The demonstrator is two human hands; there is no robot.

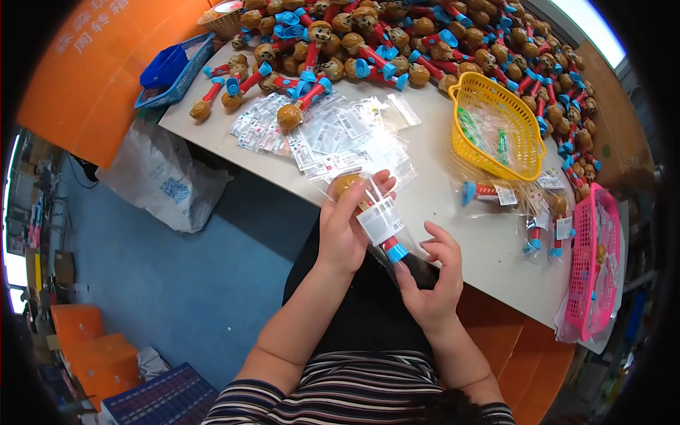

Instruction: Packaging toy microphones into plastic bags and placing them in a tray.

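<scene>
Clear bag in left hand encloses toy.

The toy is brown, red and light blue, its label white; yellow basket, pink basket, off-white worktop, blue floor, dark shirt with pale stripes

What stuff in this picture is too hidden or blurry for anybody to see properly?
All in the head view:
- Part of the wrapped toy: covered by a white label and the left hand.
- Top of the toy pile: cut off by the upper edge.
- Yellow basket's bottom: mostly hidden by its contents.
- White sack's inside: hidden by its own side.
- Flat plastic bags: partly bleached by glare.
</scene>
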